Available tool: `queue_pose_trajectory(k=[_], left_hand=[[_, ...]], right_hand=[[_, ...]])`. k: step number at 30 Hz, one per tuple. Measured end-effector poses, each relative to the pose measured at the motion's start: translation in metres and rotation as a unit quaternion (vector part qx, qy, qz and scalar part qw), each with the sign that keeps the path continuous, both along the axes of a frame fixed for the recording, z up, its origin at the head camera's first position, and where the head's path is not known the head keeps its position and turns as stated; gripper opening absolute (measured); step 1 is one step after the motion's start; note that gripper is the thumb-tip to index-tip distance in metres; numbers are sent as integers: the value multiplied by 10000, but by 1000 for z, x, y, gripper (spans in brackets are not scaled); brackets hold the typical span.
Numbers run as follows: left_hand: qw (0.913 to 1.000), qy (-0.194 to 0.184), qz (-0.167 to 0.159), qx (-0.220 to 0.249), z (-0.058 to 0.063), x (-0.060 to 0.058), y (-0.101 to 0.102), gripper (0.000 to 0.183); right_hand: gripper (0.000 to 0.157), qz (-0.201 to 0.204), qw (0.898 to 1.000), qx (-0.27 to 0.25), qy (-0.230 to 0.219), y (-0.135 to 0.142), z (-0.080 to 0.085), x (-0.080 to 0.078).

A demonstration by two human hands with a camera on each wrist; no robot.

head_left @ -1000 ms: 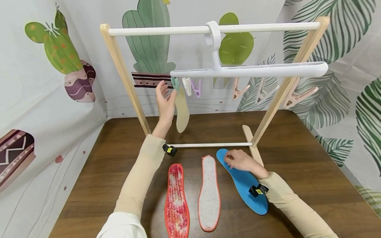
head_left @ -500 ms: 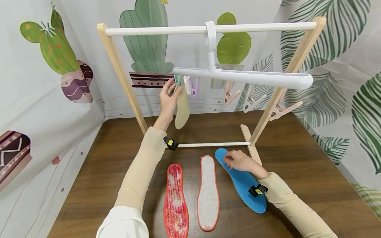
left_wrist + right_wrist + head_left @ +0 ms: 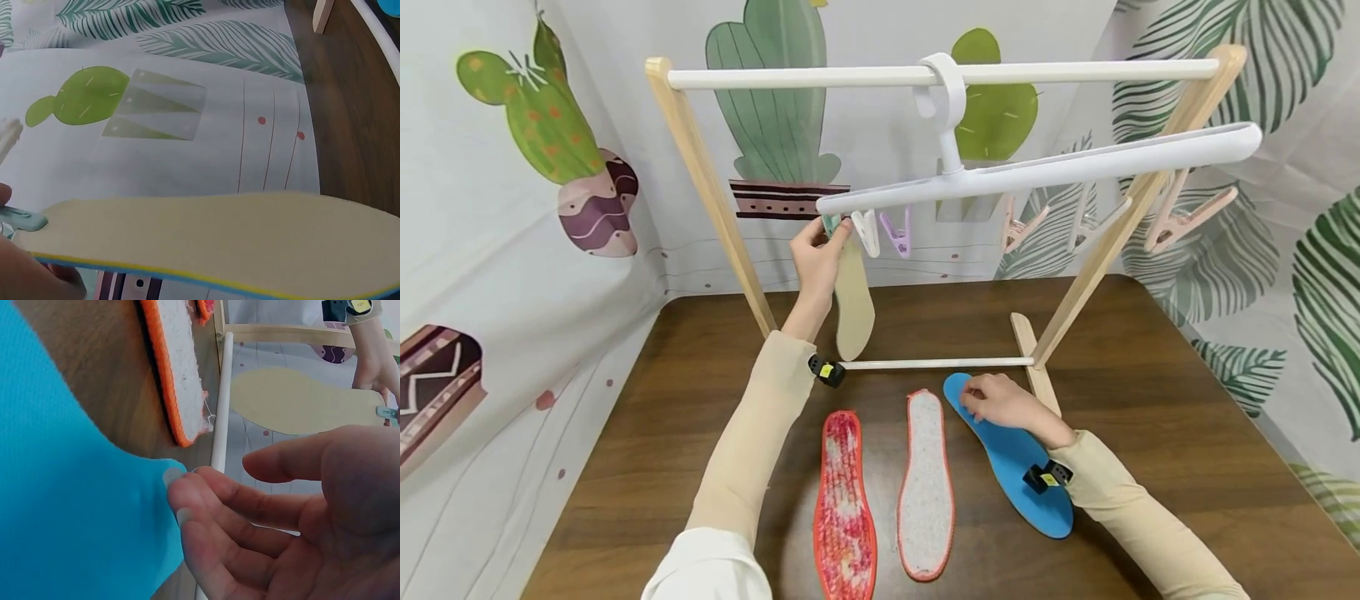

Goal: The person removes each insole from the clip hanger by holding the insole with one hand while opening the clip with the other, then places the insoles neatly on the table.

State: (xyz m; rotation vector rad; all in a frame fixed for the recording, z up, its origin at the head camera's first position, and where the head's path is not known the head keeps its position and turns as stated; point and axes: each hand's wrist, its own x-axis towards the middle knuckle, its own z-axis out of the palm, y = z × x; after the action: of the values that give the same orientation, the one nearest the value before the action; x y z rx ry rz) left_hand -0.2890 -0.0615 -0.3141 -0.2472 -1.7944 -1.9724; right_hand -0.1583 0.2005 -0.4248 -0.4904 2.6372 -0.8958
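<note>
My left hand (image 3: 816, 254) pinches the green clothespin (image 3: 24, 219) under the left end of a white hanger (image 3: 1037, 173). From this clothespin a beige insole (image 3: 854, 300) hangs by its narrow end; its edge shows yellow and blue layers in the left wrist view. Down at the table, my right hand (image 3: 1000, 402) lies over the narrow end of a blue insole (image 3: 1018, 475), fingers loosely bent. In the right wrist view its fingertips are right at that insole's edge, the thumb standing apart.
A red-patterned insole (image 3: 845, 508) and a grey insole with red trim (image 3: 927, 492) lie on the brown table (image 3: 647, 467). White (image 3: 867, 232), purple (image 3: 898, 233) and pink (image 3: 1187, 218) clothespins hang along the hanger. A wooden stand (image 3: 707, 183) carries it on a white bar (image 3: 797, 77).
My left hand has closed from loosely spread fingers onto the clothespin. The hanger's left end has dropped and its right end has risen, lowering the beige insole. My right hand has stayed put.
</note>
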Motion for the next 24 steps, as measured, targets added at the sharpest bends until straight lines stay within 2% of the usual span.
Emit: queue_pose_trajectory(k=[7,10,15,20,24], left_hand=[[9991,-60,-412,80,-4,10,-10,14],[9971,-201,-733,69,-4,15,-12,19],[9888,-465,-1392,259,-4,21,-12,13],[9820,-403,-1832,219,0,26,-9,6],[9762,-340,-2141,42,8,37,-1,7]], right_hand=[[22,98,9995,-36,293,-6,0,-1],[24,101,9989,-127,450,-9,1,-1],[21,37,9960,-502,743,-17,6,0],[17,-202,9864,-1000,1289,-32,12,-2],[30,-459,9735,-1487,1673,-44,17,-6]])
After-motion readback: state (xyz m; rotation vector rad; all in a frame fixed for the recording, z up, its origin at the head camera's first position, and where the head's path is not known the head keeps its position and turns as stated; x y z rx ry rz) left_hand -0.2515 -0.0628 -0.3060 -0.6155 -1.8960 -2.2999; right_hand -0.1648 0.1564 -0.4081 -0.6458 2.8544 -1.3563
